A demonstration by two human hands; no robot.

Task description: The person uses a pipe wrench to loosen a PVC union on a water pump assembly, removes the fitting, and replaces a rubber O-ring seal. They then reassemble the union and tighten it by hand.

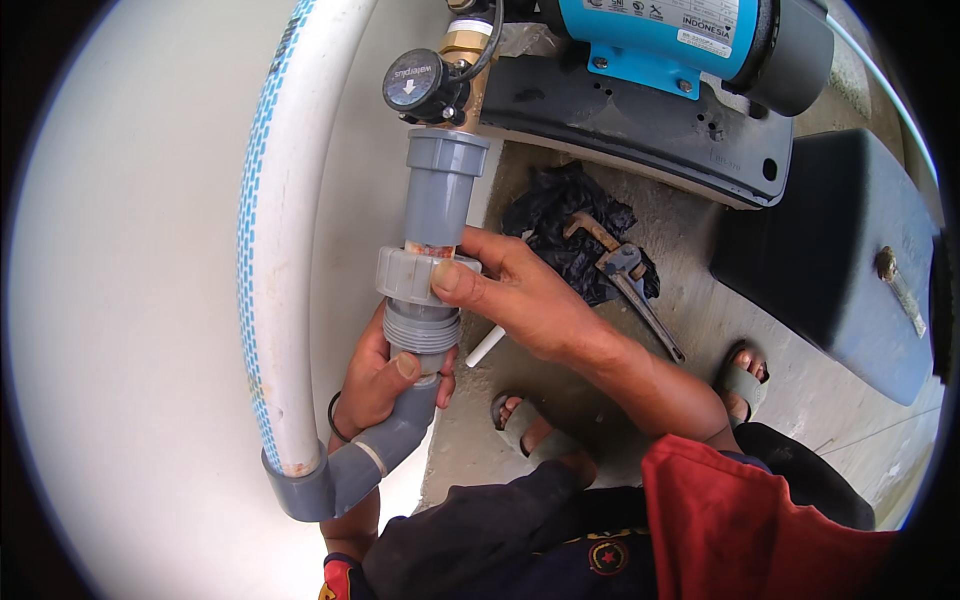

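Head view: the right hand (520,300) comes in from four o'clock, its thumb and fingers closed around the grey union nut (412,275) at the picture's centre. Just below, at six o'clock of the nut, the left hand (385,385) is wrapped around the grey pipe elbow (395,435). A rusty pipe wrench (625,275) lies on concrete at three o'clock.

Pump (690,40) at top, pipe joint (425,275) below its left end; hose (275,250) left; wrench (625,275) right, seemingly on a rag (560,215).
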